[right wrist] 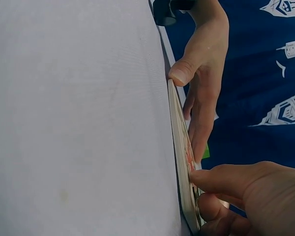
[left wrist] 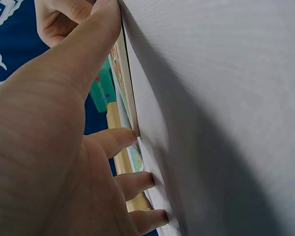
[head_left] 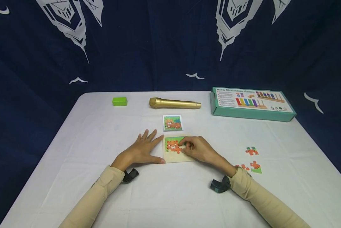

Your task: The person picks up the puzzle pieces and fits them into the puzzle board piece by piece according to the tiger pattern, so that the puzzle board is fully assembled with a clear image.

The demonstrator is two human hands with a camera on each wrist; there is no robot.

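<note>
A small wooden puzzle board lies mid-table, partly filled with pieces showing an orange tiger's face on green. My left hand is spread flat at the board's left side, its thumb and index finger touching the edge. Over the board's right part, my right hand has curled fingers and thumb pinching what looks like a puzzle piece, mostly hidden by the fingers. In the right wrist view, the right thumb comes down against the board's surface. Just beyond the board lies a tiger picture card.
Loose puzzle pieces lie to the right: one farther back, others near the right forearm, including a green-and-orange piece. Along the far side are a green block, a gold microphone and a teal game box.
</note>
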